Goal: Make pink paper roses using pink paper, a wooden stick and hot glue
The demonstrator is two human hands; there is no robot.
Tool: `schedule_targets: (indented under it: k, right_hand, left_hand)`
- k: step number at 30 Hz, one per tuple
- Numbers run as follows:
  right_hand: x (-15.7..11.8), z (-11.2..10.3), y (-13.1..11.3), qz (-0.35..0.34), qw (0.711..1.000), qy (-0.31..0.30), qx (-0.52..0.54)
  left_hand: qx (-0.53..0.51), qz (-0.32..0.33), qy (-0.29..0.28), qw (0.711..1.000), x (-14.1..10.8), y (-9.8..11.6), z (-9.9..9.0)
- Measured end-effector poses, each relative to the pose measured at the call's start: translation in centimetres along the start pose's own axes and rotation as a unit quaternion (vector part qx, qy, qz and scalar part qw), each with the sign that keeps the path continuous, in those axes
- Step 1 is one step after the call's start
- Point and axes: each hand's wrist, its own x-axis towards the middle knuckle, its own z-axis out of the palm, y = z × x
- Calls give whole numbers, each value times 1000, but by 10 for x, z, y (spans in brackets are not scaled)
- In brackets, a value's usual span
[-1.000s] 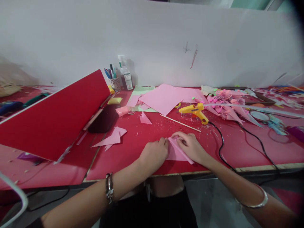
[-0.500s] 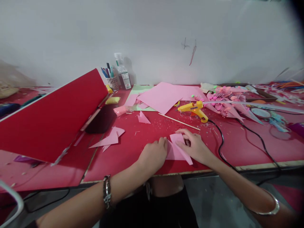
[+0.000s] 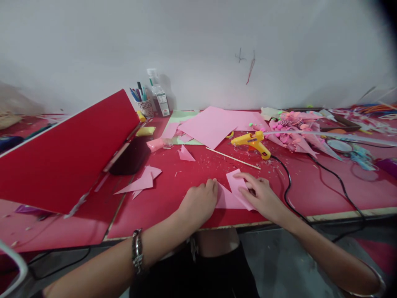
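Observation:
A sheet of pink paper [image 3: 227, 198] lies near the front edge of the red table, with a folded flap rising on its right side. My left hand [image 3: 200, 202] is closed at the paper's left edge, fingertips pressed together on it; what lies under them is partly hidden. The thumb and fingers of my right hand [image 3: 259, 193] grip the flap from the right. Beyond my hands lie a thin wooden stick [image 3: 233, 158] and a yellow glue gun [image 3: 252, 142]. A small folded pink piece [image 3: 186, 153] rests farther back.
Cut pink scraps [image 3: 143, 182] lie left, beside a tilted red board [image 3: 71, 153]. Large pink sheets [image 3: 211, 124] lie at the back. A pen cup [image 3: 145, 109] and bottle [image 3: 161, 101] stand by the wall. Pink paper cones [image 3: 297, 138] are piled right; a black cord [image 3: 289, 182] crosses the table.
My right hand has shifted slightly right, drawing the pink flap over to the right and turning it. My left hand has stayed nearly in place on the paper.

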Motion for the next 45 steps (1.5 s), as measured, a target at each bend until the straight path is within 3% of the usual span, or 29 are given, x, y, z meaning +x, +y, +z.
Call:
schedule_targets:
  k: [14,19,22,25,28,32,35,38,41,45]
  right_hand:
    - [-17,-13,28,57,994,61,-71]
    - [-23,-24,16,52,990,118,-61]
    - [-19,-26,0,9,988,155,-17]
    - [-9,-24,-17,-29,982,182,45]
    - [5,-19,-33,-39,975,194,105]
    - [21,-11,-49,-61,965,204,151]
    - [28,-5,-53,-78,956,215,185]
    - [30,-1,-48,-90,953,206,203]
    - [25,4,-38,-70,980,133,128]
    - [13,15,-24,-41,999,19,22]
  left_hand:
    - [7,12,4,1000,1,0,2]
    - [-29,17,-9,999,4,-4,-1]
    - [-119,5,14,993,6,-11,-13]
    - [-281,-15,63,958,6,-19,-31]
    - [-433,31,90,897,4,-26,-44]
    - [-502,9,105,858,3,-39,-45]
    - [-495,-13,127,860,5,-58,-38]
    - [-424,-60,176,886,12,-92,-27]
    - [-289,-132,192,929,23,-136,-12]
    - [-217,-199,196,935,40,-187,3]
